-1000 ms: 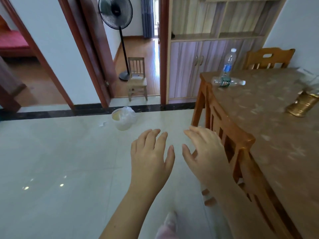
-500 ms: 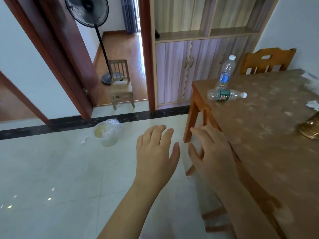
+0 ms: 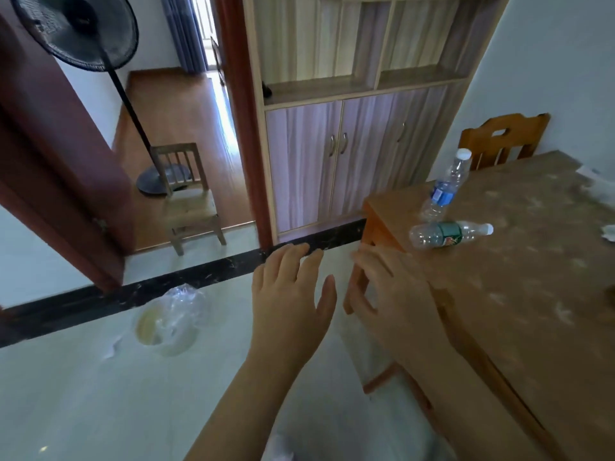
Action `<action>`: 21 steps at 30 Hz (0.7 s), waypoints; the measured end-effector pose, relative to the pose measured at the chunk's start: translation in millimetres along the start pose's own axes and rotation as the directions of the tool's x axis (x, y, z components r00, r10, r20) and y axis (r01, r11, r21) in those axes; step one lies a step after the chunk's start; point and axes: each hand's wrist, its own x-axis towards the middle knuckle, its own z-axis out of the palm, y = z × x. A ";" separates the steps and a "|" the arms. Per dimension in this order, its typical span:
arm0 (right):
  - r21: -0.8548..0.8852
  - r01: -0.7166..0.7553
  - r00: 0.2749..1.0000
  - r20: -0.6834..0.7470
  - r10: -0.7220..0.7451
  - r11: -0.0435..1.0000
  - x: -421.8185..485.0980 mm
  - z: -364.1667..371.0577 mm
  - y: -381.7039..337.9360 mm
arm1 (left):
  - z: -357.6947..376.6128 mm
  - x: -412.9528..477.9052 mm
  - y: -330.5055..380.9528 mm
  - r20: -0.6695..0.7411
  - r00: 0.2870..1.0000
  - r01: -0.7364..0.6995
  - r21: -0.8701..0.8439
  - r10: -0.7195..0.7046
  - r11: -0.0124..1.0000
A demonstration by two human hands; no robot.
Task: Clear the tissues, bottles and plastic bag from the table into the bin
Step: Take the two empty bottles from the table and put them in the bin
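Two clear plastic bottles sit near the far left corner of the table (image 3: 519, 294), in the right half of the frame. The blue-label bottle (image 3: 446, 186) stands upright with a white cap; the green-label bottle (image 3: 449, 234) lies on its side just in front of it, cap pointing right. White tissues (image 3: 599, 184) lie at the right edge of the frame, on the far side of the table; a smaller piece (image 3: 609, 232) lies below them. The bin (image 3: 166, 322), lined with a clear plastic bag, stands on the pale floor at lower left of centre, well apart from the table, with a white scrap (image 3: 111, 349) on the floor just beside it. The left hand (image 3: 289, 301) is at frame centre above the floor, grip wide, fingers spread, holding nothing. The right hand (image 3: 389, 294) is beside it at the table's near corner, grip wide, fingers slightly curled, holding nothing. A wooden chair (image 3: 502, 141) stands behind the table, a cabinet (image 3: 332, 161) at upper centre, a fan (image 3: 80, 28) at upper left.
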 end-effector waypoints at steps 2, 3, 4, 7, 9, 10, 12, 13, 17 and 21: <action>-0.015 -0.010 1.000 -0.011 0.010 1.000 26.1 12.4 1.1 | 11.4 25.1 -16.3 -0.012 0.999 -0.030 -0.030 0.030 0.999; -0.018 -0.019 1.000 -0.019 0.019 1.000 36.9 17.2 1.3 | 17.8 36.2 -22.5 -0.008 0.999 -0.041 -0.043 0.041 0.998; -0.016 -0.028 0.999 -0.026 0.027 0.999 45.8 22.4 2.9 | 24.7 46.1 -27.4 0.000 0.999 -0.047 -0.055 0.047 0.997; -0.030 -0.060 0.998 -0.025 0.059 0.998 67.1 34.6 15.2 | 45.1 69.3 -35.7 0.030 0.996 -0.077 -0.083 0.079 0.994; -0.048 -0.093 0.995 -0.047 0.091 0.995 78.4 40.7 28.9 | 60.6 85.7 -38.1 0.033 0.992 -0.114 -0.107 0.118 0.988; -0.056 -0.106 0.993 -0.057 0.102 0.993 83.9 44.8 38.5 | 69.2 95.0 -38.1 0.031 0.990 -0.130 -0.122 0.134 0.984; -0.074 -0.150 0.988 -0.046 0.147 0.986 94.0 53.7 61.3 | 88.9 115.3 -34.2 0.021 0.986 -0.160 -0.157 0.165 0.975; -0.074 -0.170 0.985 -0.032 0.168 0.983 99.1 59.2 74.9 | 98.9 125.9 -30.6 0.016 0.983 -0.175 -0.178 0.181 0.968; -0.016 -0.215 0.975 -0.071 0.213 0.977 121.0 70.2 133.5 | 146.3 167.6 -10.2 0.035 0.974 -0.201 -0.310 0.222 0.929; -0.083 -0.298 0.945 -0.167 0.282 0.951 141.2 52.6 178.8 | 199.6 209.2 17.2 0.159 0.944 -0.203 -0.414 0.290 0.887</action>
